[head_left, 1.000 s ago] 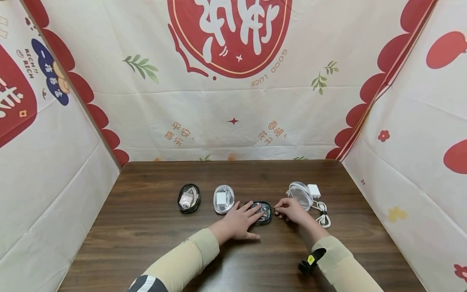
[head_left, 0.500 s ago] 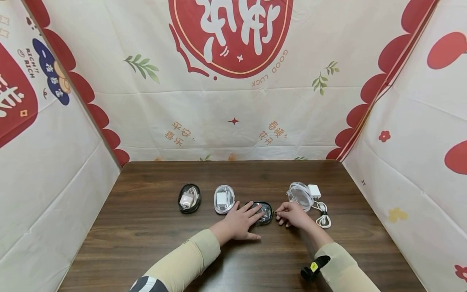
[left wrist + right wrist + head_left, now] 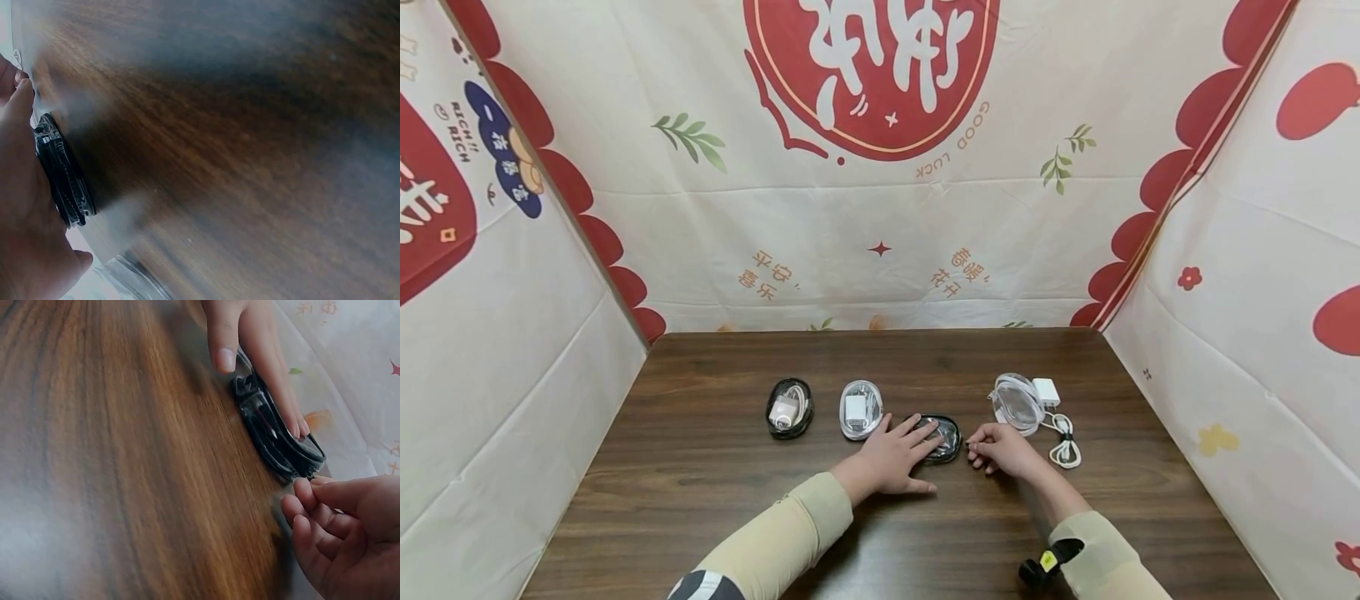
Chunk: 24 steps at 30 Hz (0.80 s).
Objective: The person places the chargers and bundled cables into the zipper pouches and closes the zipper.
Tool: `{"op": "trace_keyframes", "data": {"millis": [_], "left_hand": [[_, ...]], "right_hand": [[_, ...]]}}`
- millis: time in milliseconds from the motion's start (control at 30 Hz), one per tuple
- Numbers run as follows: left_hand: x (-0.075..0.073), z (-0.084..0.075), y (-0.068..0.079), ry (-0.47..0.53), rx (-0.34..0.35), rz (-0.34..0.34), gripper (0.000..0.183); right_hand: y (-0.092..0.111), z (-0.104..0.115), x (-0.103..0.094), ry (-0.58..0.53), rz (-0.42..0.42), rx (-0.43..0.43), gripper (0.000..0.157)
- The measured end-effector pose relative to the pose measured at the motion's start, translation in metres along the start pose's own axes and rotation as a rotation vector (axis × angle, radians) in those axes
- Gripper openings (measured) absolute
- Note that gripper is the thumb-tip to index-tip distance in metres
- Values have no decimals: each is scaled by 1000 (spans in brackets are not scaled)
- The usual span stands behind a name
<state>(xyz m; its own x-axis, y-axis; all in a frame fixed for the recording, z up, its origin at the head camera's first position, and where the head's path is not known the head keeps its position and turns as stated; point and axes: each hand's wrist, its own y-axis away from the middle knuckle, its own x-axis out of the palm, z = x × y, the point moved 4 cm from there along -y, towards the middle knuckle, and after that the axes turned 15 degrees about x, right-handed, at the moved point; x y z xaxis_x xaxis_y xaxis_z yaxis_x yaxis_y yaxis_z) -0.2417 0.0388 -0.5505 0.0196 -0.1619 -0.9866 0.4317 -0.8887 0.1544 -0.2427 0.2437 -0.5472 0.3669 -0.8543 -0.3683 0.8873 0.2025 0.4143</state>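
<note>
My left hand [image 3: 891, 457] rests with straight, spread fingers on a small clear zip pouch with black edging [image 3: 952, 443], holding it against the table. In the left wrist view the black pouch [image 3: 62, 178] shows under that hand, its zip running along the side. At the pouch's right end my right hand [image 3: 1006, 450] pinches the small zipper pull between thumb and forefinger, the other fingers curled. The right wrist view shows the zip teeth [image 3: 272, 453] and these fingertips right at the corner; the pull itself is mostly hidden. The pouch's contents are largely covered by the left hand.
Left of the hands lie a black-edged pouch [image 3: 789, 408] and a white-edged pouch [image 3: 860, 410], each with a white charger and cable inside. Beyond the right hand are a clear white-edged pouch [image 3: 1018, 403], a white charger plug [image 3: 1045, 392] and a bundled white cable [image 3: 1064, 450].
My right hand has slid slightly towards me round the right end of the black pouch, fingers still pinched. The left hand stays in place on the pouch.
</note>
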Motion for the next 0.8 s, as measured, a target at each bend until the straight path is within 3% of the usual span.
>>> {"op": "trace_keyframes", "data": {"millis": [233,367,467,700,800], "left_hand": [[-2,0,1,-22,6,17,84],[-6,-1,2,-20,13,14,83],[-5,-2,2,-13,18,13,83],[1,1,1,2,-11,9,83],[2,2,0,10,-17,12,83]], "right_hand": [[-2,-4,2,-180,-118,98,19],[-5,-4,4,-238,-137,122,17],[-6,-5,6,-230,-114,125,16],[-4,-5,8,-183,31,110,15],[-3,-4,7,-163,48,99,16]]}}
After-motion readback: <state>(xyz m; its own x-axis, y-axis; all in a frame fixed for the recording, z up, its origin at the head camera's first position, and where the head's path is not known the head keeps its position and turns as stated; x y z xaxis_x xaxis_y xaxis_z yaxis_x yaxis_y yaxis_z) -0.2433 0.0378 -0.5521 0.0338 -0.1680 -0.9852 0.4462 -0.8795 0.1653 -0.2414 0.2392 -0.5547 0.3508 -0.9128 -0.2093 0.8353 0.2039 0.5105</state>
